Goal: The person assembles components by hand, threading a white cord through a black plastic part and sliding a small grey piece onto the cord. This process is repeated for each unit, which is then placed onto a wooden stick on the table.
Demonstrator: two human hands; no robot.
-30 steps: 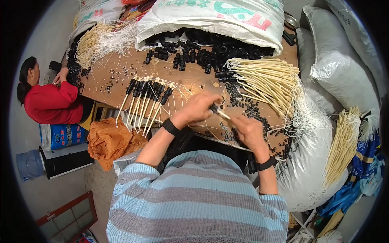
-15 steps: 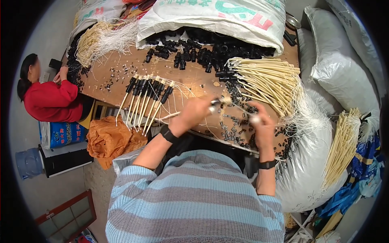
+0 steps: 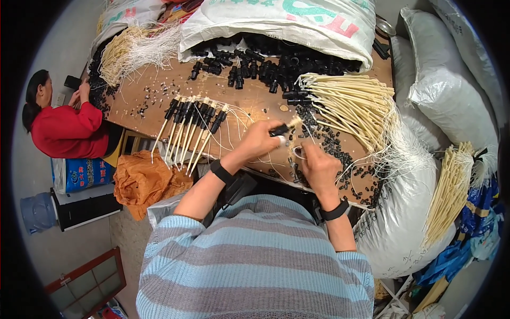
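Note:
My left hand (image 3: 259, 142) is closed around a black tubular plastic fitting (image 3: 278, 129), with a pale tip poking out of its right end. White string (image 3: 300, 154) loops out from my right hand (image 3: 322, 169), whose fingers are pinched on it just to the right of the fitting. Something white shows at my left fingertips. Left of my hands lies a row of black fittings on cream sticks (image 3: 188, 125), trailing white strings. Small black pieces (image 3: 334, 146) are scattered under and beyond my right hand.
A sack (image 3: 276, 26) spills black fittings (image 3: 244, 69) across the back of the wooden table (image 3: 212, 90). Cream sticks with strings (image 3: 353, 109) are heaped at right; another bundle (image 3: 449, 194) leans on white sacks (image 3: 409, 223). A person in red (image 3: 69, 130) works at far left.
My right hand has moved left and a little down, closer to my left hand, and string now loops from its fingers. My left hand stays nearly in place with the black fitting.

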